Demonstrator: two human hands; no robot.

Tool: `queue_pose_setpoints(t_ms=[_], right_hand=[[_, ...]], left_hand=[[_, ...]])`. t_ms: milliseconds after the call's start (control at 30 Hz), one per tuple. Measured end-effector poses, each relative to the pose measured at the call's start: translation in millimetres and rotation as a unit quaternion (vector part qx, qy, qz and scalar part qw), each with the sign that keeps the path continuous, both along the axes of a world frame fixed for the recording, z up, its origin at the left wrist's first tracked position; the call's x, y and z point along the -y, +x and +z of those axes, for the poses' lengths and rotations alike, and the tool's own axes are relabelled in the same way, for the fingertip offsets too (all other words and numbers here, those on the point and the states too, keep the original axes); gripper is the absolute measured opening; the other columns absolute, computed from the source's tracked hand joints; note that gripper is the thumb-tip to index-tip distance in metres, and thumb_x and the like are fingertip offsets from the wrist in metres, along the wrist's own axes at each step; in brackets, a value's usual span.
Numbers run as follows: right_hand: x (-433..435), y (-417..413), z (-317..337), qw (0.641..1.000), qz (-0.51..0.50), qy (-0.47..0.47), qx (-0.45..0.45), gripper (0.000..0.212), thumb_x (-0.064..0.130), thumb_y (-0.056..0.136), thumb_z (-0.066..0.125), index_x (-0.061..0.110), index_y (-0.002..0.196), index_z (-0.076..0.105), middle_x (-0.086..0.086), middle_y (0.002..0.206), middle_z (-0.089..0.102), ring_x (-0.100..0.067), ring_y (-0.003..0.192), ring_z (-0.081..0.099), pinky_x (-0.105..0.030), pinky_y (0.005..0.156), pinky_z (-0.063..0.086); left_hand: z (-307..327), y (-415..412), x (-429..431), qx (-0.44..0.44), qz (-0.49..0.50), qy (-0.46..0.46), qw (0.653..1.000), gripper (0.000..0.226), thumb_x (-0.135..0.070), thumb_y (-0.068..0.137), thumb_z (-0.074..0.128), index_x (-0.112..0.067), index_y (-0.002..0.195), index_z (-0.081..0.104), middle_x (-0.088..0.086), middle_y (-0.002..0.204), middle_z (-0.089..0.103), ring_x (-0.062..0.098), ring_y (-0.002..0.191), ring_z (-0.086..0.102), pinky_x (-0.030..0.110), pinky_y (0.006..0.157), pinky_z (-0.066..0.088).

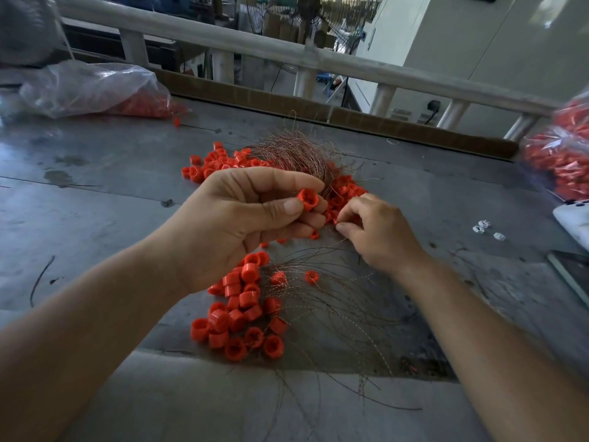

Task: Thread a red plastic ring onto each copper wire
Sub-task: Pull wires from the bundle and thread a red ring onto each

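Note:
My left hand (236, 224) is raised over the table and pinches a red plastic ring (308, 199) between thumb and forefinger. Just to its right, my right hand (379, 232) is lower and pinches the end of a thin copper wire (342, 240) beside a loose red ring. A tangled bundle of copper wires (296, 154) lies behind my hands. Loose red rings (210, 164) are scattered at the bundle's left. Nearer me lies a heap of red rings on wires (242, 311), their copper strands (338, 307) fanning toward me.
A clear bag of red rings (95, 90) lies at the far left, another bag (561, 154) at the right edge. Small white pieces (483, 226) and a white object (573, 221) sit at the right. A cardboard strip and a white railing (287, 52) border the grey table (95, 202).

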State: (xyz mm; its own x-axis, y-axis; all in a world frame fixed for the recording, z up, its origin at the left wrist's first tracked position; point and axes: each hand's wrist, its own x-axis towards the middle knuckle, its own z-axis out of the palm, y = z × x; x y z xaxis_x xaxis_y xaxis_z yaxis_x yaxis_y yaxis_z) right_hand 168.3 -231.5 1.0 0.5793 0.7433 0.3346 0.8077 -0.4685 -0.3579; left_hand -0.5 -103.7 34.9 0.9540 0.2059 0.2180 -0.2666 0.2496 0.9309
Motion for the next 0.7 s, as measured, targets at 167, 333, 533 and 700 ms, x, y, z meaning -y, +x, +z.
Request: queue_pose_setpoints(t_ms=[167, 333, 533, 700], right_hand=[[14.9, -3.9, 23.1, 0.969, -0.014, 0.183, -0.164, 0.018, 0.009, 0.081, 0.065, 0.022, 0.071, 0.057, 0.000, 0.074, 0.065, -0.013, 0.071, 0.062, -0.018, 0.070, 0.048], [18.3, -29.7, 40.6, 0.903, 0.121, 0.275, -0.307, 0.012, 0.018, 0.073, 0.065, 0.024, 0.084, 0.064, 0.003, 0.068, 0.065, -0.007, 0.063, 0.063, -0.018, 0.061, 0.050], [12.9, -49.7, 38.3, 0.883, 0.166, 0.259, -0.355, 0.022, 0.024, 0.061, 0.067, 0.023, 0.083, 0.067, 0.004, 0.075, 0.070, -0.009, 0.070, 0.066, -0.015, 0.063, 0.050], [11.3, -56.3, 39.2, 0.882, 0.190, 0.268, -0.337, 0.019, 0.021, 0.066, 0.065, 0.023, 0.085, 0.066, 0.003, 0.070, 0.068, -0.009, 0.067, 0.065, -0.017, 0.061, 0.051]], left_hand=[[-1.5, 0.7, -0.5, -0.015, 0.017, 0.023, 0.999, 0.029, -0.003, 0.068, 0.056, -0.012, 0.088, 0.074, 0.006, 0.081, 0.073, 0.015, 0.074, 0.070, 0.018, 0.064, 0.054], [-3.3, 0.9, 2.5, -0.025, 0.039, 0.081, 0.996, 0.031, -0.007, 0.066, 0.058, -0.017, 0.093, 0.071, 0.004, 0.079, 0.073, 0.015, 0.074, 0.070, 0.017, 0.065, 0.053], [-5.1, 2.4, 1.6, -0.020, 0.068, 0.091, 0.993, 0.020, -0.009, 0.066, 0.060, -0.015, 0.082, 0.069, 0.007, 0.074, 0.071, 0.017, 0.070, 0.069, 0.019, 0.062, 0.053], [-6.2, 2.9, 1.2, -0.022, 0.068, 0.109, 0.991, 0.020, -0.011, 0.064, 0.062, -0.016, 0.080, 0.073, 0.006, 0.075, 0.072, 0.015, 0.071, 0.069, 0.018, 0.063, 0.053]])
